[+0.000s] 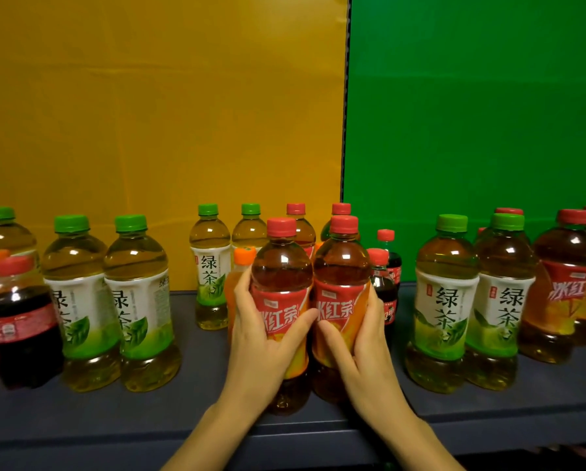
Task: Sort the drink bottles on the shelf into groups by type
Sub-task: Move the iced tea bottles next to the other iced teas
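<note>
Two red-capped iced black tea bottles stand side by side at the shelf's front centre. My left hand (261, 331) grips the left red tea bottle (281, 266). My right hand (359, 338) grips the right red tea bottle (340, 263). Green-capped green tea bottles stand at the left (80, 300), behind at centre (210, 263) and at the right (444, 300). A cola bottle (19, 321) sits at the far left, small cola bottles (385, 283) just right of my right hand. An orange soda bottle (242, 263) is half hidden behind my left hand.
The dark blue shelf (199, 402) runs across the view, its front edge near my wrists. More red tea bottles (563, 283) stand at the far right and behind the held pair. A yellow panel (148, 96) and a green panel (471, 96) form the back wall.
</note>
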A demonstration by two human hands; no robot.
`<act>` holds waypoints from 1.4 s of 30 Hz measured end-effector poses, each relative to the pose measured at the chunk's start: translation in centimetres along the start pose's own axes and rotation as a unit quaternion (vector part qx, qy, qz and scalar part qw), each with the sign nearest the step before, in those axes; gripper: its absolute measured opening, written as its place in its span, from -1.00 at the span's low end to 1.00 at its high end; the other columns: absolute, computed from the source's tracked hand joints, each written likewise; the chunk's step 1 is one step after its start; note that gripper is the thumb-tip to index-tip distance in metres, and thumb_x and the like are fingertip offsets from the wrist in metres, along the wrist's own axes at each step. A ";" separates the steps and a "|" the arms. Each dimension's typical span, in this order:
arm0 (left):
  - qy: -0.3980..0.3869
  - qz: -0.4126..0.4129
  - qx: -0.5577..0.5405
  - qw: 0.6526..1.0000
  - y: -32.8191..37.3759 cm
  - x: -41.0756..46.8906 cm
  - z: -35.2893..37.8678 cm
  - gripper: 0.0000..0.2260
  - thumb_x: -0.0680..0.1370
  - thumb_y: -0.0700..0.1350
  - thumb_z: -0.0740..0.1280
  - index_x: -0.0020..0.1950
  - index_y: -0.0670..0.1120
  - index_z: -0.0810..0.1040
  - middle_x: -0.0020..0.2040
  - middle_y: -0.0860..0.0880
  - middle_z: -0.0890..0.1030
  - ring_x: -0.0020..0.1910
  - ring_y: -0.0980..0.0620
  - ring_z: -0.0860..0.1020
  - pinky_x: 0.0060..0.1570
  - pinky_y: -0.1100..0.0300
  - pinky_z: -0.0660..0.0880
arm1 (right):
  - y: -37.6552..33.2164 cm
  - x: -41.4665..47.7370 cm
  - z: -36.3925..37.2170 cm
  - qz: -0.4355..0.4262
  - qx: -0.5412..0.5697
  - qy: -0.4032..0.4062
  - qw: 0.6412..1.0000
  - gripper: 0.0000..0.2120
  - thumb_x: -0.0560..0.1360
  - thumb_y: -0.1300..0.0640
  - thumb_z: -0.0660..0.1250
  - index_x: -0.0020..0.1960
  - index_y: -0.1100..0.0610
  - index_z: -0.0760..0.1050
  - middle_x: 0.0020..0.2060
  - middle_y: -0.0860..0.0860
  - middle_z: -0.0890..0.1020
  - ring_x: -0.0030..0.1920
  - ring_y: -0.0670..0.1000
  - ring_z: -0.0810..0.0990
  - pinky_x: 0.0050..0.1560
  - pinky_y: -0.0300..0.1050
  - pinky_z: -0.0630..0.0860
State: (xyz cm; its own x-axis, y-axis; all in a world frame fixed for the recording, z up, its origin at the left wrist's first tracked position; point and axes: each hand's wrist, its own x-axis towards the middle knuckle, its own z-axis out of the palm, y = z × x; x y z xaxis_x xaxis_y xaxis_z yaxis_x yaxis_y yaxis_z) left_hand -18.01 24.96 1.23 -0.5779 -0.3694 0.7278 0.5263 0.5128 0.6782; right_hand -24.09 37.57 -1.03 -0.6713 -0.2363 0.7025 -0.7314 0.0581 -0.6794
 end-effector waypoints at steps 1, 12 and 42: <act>0.002 0.000 0.001 1.000 -0.1 0.1 0.0 -0.31 0.26 0.26 0.38 0.28 0.37 0.08 0.27 0.20 0.38 0.22 0.29 0.43 0.09 0.45 0.44 | 0.0 0.1 0.1 0.001 -0.002 -0.002 1.000 -0.26 0.39 -0.27 0.22 0.45 0.00 0.05 0.29 -0.10 0.34 0.33 -0.19 0.33 0.30 -0.29 0.34; -0.026 -0.003 0.030 0.999 -0.5 0.9 -1.4 -0.40 0.34 0.30 0.26 0.33 0.24 0.18 0.28 0.15 0.40 0.25 0.28 0.40 0.16 0.43 0.38 | -1.1 0.4 -0.3 -0.016 -0.048 0.021 0.998 -0.35 0.42 -0.12 0.32 0.44 -0.01 0.18 0.20 -0.16 0.41 0.19 -0.36 0.37 0.08 -0.60 0.27; -0.562 -0.218 0.368 0.708 1.7 19.4 -1.8 -0.66 0.52 -0.37 0.22 0.30 -0.29 0.40 0.23 -0.30 0.51 0.18 -0.21 0.52 0.02 0.18 0.54 | 1.1 3.1 -2.6 0.094 0.003 0.035 0.995 -0.29 0.43 0.11 0.40 0.44 -0.04 0.09 0.31 -0.04 0.39 0.32 -0.06 0.40 0.35 0.02 0.37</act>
State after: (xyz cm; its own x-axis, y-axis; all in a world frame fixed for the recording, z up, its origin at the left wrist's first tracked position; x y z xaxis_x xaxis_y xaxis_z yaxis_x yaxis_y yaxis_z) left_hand -27.23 17.23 16.69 -0.9347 0.0214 -0.3548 -0.0831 0.9574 0.2766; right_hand -27.27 39.46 0.94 -0.8035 -0.1539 0.5751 -0.5909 0.0891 -0.8018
